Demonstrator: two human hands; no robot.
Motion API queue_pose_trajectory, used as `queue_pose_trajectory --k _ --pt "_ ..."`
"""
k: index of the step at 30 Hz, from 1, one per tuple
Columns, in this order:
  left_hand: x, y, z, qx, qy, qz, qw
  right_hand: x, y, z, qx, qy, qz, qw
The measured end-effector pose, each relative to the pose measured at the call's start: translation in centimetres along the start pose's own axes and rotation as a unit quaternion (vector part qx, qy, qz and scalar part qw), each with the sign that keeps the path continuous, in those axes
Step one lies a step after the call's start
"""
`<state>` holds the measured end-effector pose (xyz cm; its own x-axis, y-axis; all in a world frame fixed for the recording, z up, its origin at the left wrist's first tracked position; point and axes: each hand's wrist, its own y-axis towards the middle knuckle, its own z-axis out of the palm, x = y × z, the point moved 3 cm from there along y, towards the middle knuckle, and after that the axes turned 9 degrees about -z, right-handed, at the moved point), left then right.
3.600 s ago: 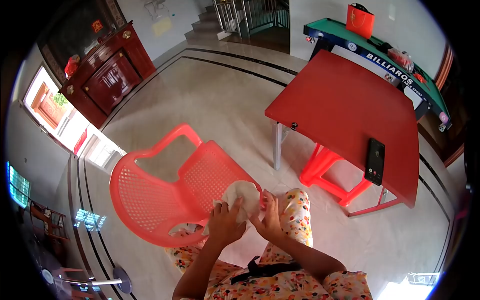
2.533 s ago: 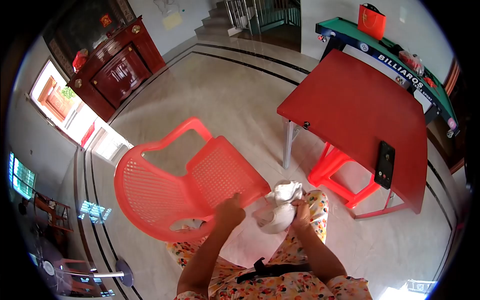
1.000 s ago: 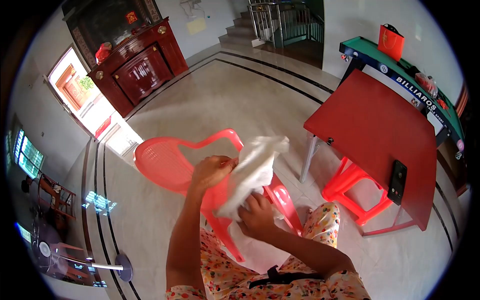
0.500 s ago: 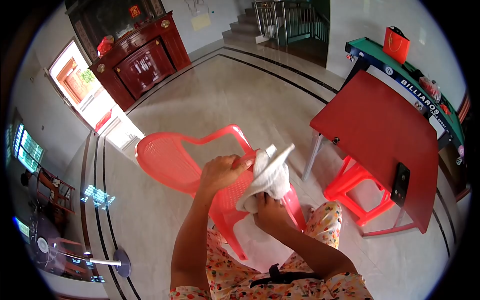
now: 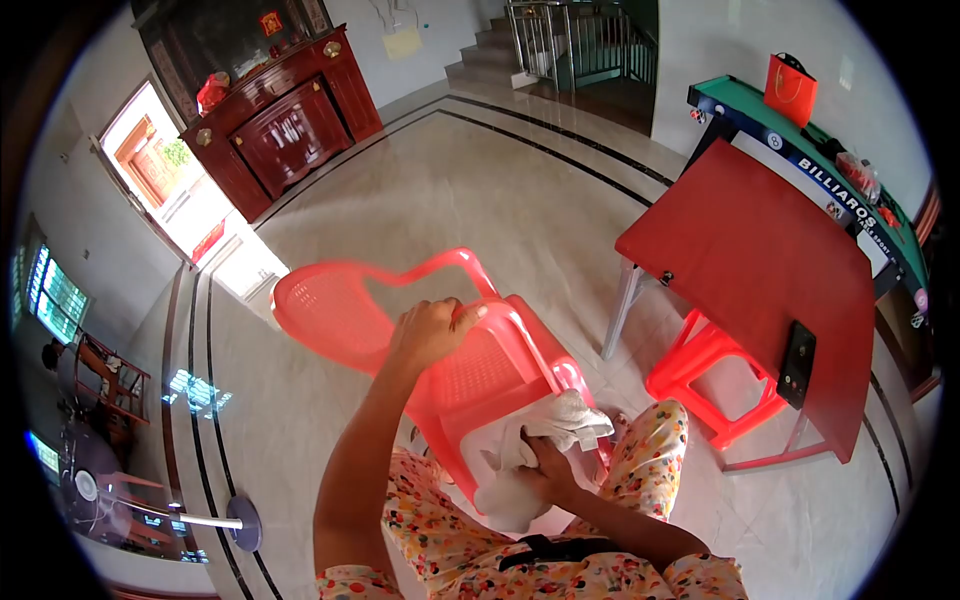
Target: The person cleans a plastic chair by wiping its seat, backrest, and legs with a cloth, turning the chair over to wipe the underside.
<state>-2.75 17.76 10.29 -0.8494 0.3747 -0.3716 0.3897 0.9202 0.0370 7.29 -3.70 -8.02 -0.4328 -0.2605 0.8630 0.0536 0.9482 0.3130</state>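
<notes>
Head camera: what just changed around your hands?

– My right hand (image 5: 548, 472) has brought the white cloth (image 5: 572, 415) down from the raised bar (image 5: 528, 347) of the red chair (image 5: 478, 362), lower and closer to me. It's closed on the cloth, fingers partly buried in the folds.

– And the left?

– My left hand (image 5: 430, 333) has stayed at that bar, fingers curled over it. Armrest or leg, I can't tell.

– What does that mean for the work?

– The bar now lies bare of cloth; I'd judge my left is steadying the chair.

– Where's the chair?

– On the floor (image 5: 500, 170), apart from the left corner of the desk (image 5: 750, 260).
</notes>
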Motion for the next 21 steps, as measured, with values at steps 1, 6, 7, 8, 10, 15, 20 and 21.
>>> queue_pose_trajectory --k 1,6,7,8,10,15,20,21 --pt "0.5 0.2 0.2 -0.025 0.011 0.016 1.0 0.2 0.2 -0.3 -0.023 0.017 -0.014 0.999" --pt "3.5 1.1 -0.8 -0.07 -0.021 -0.038 0.997 0.6 0.4 -2.1 -0.015 0.005 -0.042 0.999" --pt "3.8 1.3 -1.0 -0.063 -0.031 -0.063 0.996 1.0 0.7 -2.8 -0.019 -0.01 -0.052 0.998" --pt "4.0 1.3 -0.9 -0.064 -0.031 -0.063 0.995 1.1 0.9 -3.2 -0.027 -0.028 -0.041 0.998" --pt "4.3 1.1 -1.0 -0.021 -0.08 -0.143 0.986 0.2 0.9 -3.6 -0.045 -0.026 -0.017 0.999" --pt "2.0 -1.7 -2.1 0.05 -0.135 -0.176 0.974 0.5 1.6 -4.9 -0.124 0.021 0.031 0.992" --pt "1.6 -3.3 0.5 -0.002 -0.073 -0.106 0.992 3.6 1.0 -4.1 -0.126 -0.016 -0.112 0.986" --pt "1.2 -3.6 0.7 -0.039 -0.019 -0.093 0.995 3.1 0.8 -3.3 -0.115 -0.029 -0.109 0.987"
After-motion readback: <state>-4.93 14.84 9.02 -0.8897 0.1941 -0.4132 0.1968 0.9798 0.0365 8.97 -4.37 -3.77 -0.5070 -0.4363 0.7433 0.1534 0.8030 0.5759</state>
